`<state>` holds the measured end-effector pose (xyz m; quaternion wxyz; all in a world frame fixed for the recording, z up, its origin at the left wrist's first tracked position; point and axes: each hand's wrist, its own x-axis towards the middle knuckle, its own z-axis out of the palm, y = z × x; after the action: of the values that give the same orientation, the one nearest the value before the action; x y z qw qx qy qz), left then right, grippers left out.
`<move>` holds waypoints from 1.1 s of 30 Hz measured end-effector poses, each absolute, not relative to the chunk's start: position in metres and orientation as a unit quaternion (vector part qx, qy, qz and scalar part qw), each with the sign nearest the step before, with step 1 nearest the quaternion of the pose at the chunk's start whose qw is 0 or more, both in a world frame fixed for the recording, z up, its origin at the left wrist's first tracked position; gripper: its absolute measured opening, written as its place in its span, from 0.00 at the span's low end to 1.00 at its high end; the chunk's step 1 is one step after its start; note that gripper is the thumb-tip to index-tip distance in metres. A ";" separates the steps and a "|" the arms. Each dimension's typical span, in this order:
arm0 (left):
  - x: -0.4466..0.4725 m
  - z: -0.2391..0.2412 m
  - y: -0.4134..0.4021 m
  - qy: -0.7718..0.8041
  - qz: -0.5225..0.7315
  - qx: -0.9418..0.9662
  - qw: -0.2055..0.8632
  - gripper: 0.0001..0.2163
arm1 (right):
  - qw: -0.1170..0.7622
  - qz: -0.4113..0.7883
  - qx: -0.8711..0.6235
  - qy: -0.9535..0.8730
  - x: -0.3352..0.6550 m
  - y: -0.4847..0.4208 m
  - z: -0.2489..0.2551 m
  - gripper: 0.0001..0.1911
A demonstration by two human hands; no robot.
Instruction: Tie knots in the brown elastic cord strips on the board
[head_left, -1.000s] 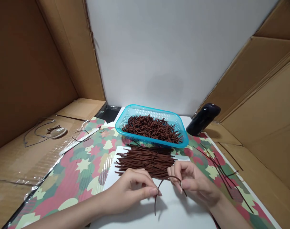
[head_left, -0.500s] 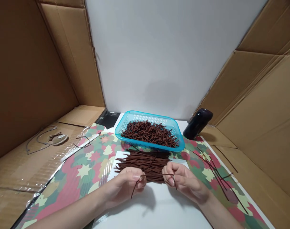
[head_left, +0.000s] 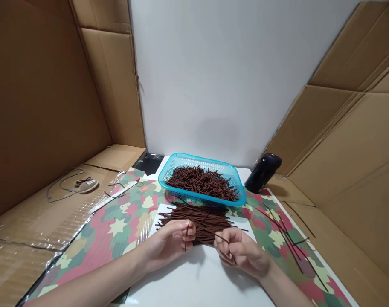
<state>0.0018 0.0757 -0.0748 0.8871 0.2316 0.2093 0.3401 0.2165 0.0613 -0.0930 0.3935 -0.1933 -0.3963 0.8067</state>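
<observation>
My left hand [head_left: 169, 245], fingers pinched, grips a thin brown cord [head_left: 186, 241] whose end hangs down in front of the fingers. Across a small gap, my right hand [head_left: 242, 251] is closed on another length of thin brown cord [head_left: 221, 237], its tip pointing left and the rest partly hidden by the fingers. Both hands are raised over a white board [head_left: 194, 281]. Just beyond them lies a flat pile of long brown cords [head_left: 199, 217], side by side. Behind the pile, a blue plastic basket [head_left: 242, 200] holds a heap of short brown pieces [head_left: 201, 181].
Several loose cords [head_left: 287, 238] lie at the right on the patterned table cover [head_left: 117, 228]. A black object [head_left: 263, 172] stands tilted at the back right. On cardboard at the left rest a beige oval item [head_left: 88, 186] and a grey string [head_left: 62, 185]. Cardboard walls [head_left: 348, 145] enclose both sides.
The left cord now hangs straighter and closer to the fingertips. In my right hand the cord's tip has tilted and its hanging end has drawn in. The view has shifted slightly.
</observation>
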 end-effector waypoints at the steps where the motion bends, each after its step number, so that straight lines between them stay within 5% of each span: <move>1: 0.002 -0.076 0.075 0.205 0.331 0.233 0.891 0.11 | 0.408 0.804 -0.188 -0.390 0.216 0.061 -0.093 0.07; 8: 0.002 -0.079 0.072 0.168 0.313 0.230 0.906 0.09 | 0.482 0.783 -0.199 -0.338 0.213 0.061 -0.092 0.11; 24: -0.003 -0.087 0.080 0.159 0.313 0.201 0.915 0.08 | 0.435 0.788 -0.276 -0.336 0.223 0.062 -0.099 0.08; 33: 0.001 -0.078 0.074 0.154 0.281 0.264 0.910 0.10 | 0.517 0.766 -0.211 -0.319 0.204 0.047 -0.087 0.09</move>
<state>0.0007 0.0739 -0.0783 0.9097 0.2642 0.1536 0.2813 0.2040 0.0469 -0.0870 0.5166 -0.2113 -0.3194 0.7658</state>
